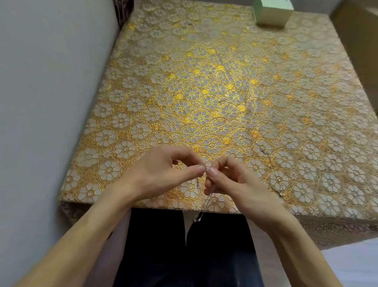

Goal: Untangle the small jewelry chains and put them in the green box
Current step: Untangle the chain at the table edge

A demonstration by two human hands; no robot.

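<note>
Hands: two, over the near edge of the surface (144, 72). Left hand (163, 170) and right hand (236, 185) each pinch one thin chain (198, 219), fingertips almost touching; its tail hangs past the edge. Possibly two more chains (264, 150) lie to the right. One green box (272, 14) at the far edge; lid mark unreadable.

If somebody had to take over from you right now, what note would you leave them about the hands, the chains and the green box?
Left hand and right hand both pinch one thin chain over the near edge of the tablecloth; its tail dangles past the edge.
Loose chain lies on the tablecloth, right of the right hand.
Green box stands at the far right corner; its contents are too blurred to tell.
Left: untangle the held chain, box it, then the rest.
</note>
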